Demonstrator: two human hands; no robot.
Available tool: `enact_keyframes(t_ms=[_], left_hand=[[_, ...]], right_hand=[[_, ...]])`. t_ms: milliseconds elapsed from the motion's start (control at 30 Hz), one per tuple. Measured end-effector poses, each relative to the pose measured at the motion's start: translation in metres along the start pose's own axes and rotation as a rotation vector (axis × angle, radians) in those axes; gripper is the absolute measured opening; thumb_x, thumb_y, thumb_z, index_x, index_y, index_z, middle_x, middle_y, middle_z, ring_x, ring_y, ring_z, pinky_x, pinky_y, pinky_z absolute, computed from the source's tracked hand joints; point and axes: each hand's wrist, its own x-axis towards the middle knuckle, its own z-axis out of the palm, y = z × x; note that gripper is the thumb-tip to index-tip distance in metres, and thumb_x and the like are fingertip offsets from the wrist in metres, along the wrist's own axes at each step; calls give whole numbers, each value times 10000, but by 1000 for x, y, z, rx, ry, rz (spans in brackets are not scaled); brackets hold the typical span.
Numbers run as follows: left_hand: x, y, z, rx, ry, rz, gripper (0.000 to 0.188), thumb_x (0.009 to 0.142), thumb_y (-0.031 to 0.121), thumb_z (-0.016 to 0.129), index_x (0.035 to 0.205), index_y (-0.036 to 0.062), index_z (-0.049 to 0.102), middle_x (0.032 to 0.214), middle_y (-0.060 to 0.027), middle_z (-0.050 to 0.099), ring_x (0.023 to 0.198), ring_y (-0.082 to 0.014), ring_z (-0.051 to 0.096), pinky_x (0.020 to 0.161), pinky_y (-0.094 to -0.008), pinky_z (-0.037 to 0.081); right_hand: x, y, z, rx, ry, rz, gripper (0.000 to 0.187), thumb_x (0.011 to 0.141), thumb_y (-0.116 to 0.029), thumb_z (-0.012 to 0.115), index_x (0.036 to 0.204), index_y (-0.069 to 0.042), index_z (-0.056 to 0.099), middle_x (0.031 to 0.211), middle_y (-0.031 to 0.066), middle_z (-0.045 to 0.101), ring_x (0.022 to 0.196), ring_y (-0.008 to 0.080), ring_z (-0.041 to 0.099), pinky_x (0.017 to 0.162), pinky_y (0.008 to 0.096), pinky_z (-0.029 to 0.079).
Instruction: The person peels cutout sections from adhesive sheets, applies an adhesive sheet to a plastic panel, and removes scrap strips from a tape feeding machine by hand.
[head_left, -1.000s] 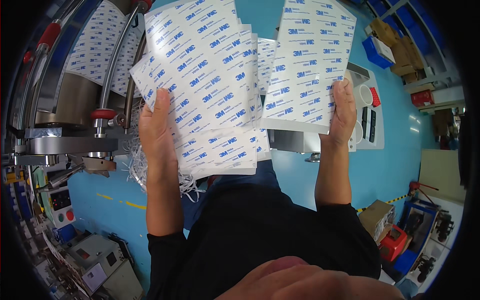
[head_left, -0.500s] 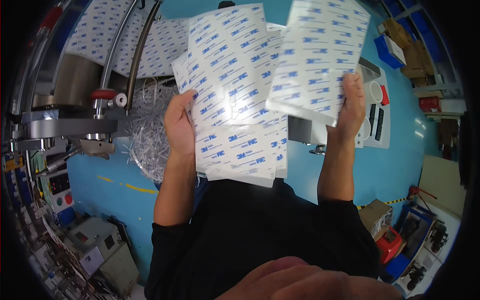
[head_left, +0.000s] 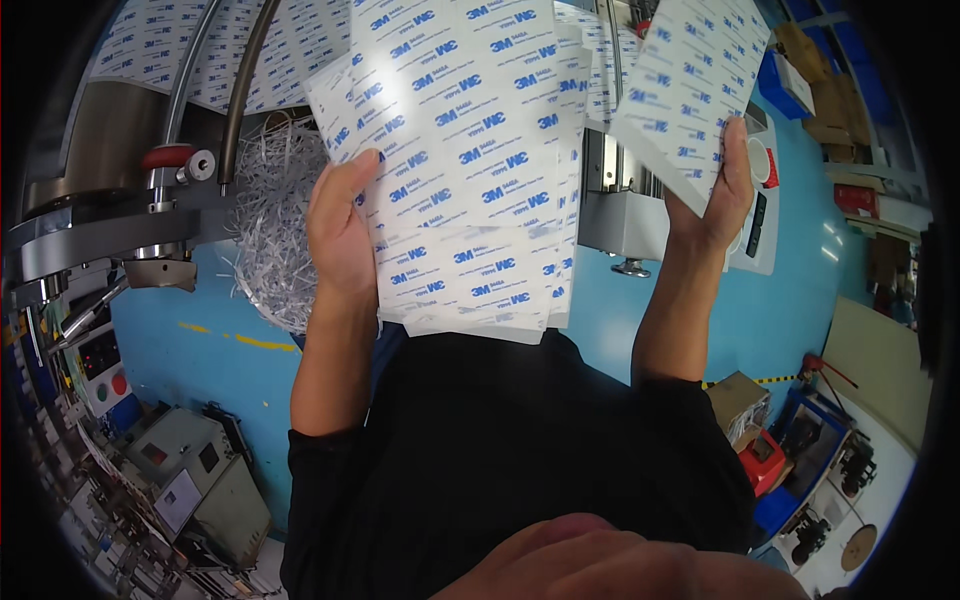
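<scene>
A large stack of white sheets with repeated blue print (head_left: 465, 160) hangs in front of my chest, its layers slightly out of line. My left hand (head_left: 343, 220) is closed on the stack's left edge, with the thumb lying over the top sheet. To the right, my right hand (head_left: 722, 185) grips a second, smaller stack of white sheets with the same blue print (head_left: 690, 90). That bundle is tilted, so its lower edge shows its thickness. The fingers beneath both stacks are mostly hidden.
At the left stands a machine with a chrome post (head_left: 187, 85) and a red-collared clamp (head_left: 170, 158). A heap of shredded white strips (head_left: 275, 220) lies behind my left forearm. More printed sheeting (head_left: 290, 50) spreads beyond it. A light grey machine part (head_left: 625, 225) sits between the stacks.
The smaller stack in my right hand has moved right and turned, showing its edge more. My left hand and the large stack have shifted slightly up and left in the view.
</scene>
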Motion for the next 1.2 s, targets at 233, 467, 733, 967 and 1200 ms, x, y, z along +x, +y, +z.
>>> enact_keyframes(t_ms=[233, 467, 733, 967, 1200], left_hand=[[-3, 3, -5, 34, 27, 86, 379, 873, 150, 444, 1128, -130, 469, 1019, -238, 609, 835, -243, 658, 731, -291, 540], [-4, 3, 1, 69, 62, 84, 398, 876, 171, 431, 1131, -133, 462, 1017, -250, 606, 838, -248, 659, 734, -299, 547], [-4, 4, 4, 82, 60, 99, 409, 866, 167, 431, 1143, -133, 453, 1030, -262, 600, 831, -255, 662, 735, -313, 552], [1, 1, 4, 99, 34, 97, 413, 874, 175, 421, 1156, -125, 452, 1045, -242, 600, 857, -241, 654, 750, -304, 541], [1, 4, -8, 107, 110, 52, 414, 893, 218, 448, 1194, -66, 467, 1114, -170, 587, 936, -207, 620, 832, -308, 500]], right_hand=[[-12, 1, 21, -243, 128, -49, 91, 887, -121, 553, 892, -31, 538, 841, 53, 610, 710, 70, 556, 670, 194, 464], [-32, 1, 42, -322, -18, -104, 106, 887, -104, 567, 907, -8, 526, 839, 48, 608, 712, 54, 542, 680, 197, 455], [-37, 0, 47, -341, -163, -155, 142, 895, -127, 571, 922, -2, 509, 848, 68, 607, 713, 49, 547, 645, 197, 458], [-36, -10, 36, -373, -95, -151, 111, 884, -104, 575, 910, -9, 524, 846, 40, 604, 723, 45, 533, 661, 187, 447], [11, -99, -78, -584, 307, -176, 146, 899, -182, 548, 862, -41, 557, 826, 32, 606, 721, 78, 566, 652, 221, 478]])
